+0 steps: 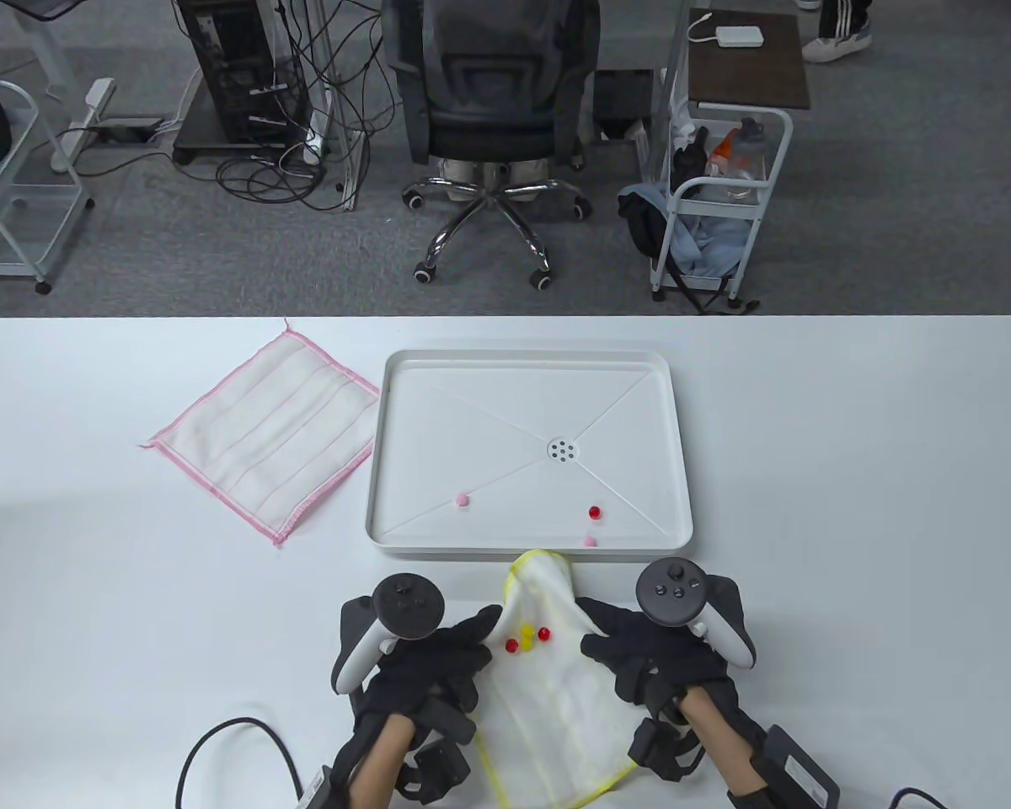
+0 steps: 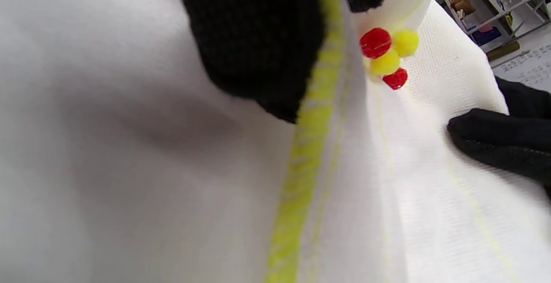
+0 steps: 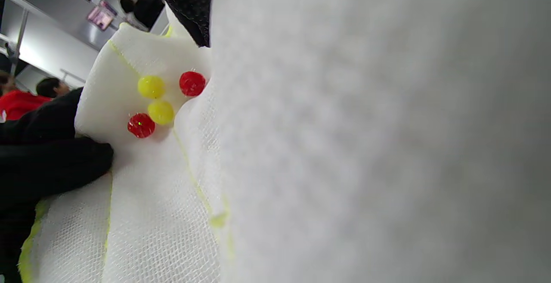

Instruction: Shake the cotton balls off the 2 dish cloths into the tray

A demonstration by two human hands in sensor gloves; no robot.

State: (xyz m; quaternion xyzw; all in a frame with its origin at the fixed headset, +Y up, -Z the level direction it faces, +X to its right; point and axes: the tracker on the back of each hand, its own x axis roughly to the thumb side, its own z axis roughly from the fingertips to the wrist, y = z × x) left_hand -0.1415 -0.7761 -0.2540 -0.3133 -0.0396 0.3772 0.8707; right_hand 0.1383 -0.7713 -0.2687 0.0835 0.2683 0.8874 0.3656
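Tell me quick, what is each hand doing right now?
Left hand: closed, gripping the left edge of the yellow-edged cloth.
Right hand: closed, gripping the right edge of the same cloth, which cradles the red and yellow cotton balls.

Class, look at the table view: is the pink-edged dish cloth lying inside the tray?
No. The pink-edged dish cloth lies flat on the table, to the left of the tray.
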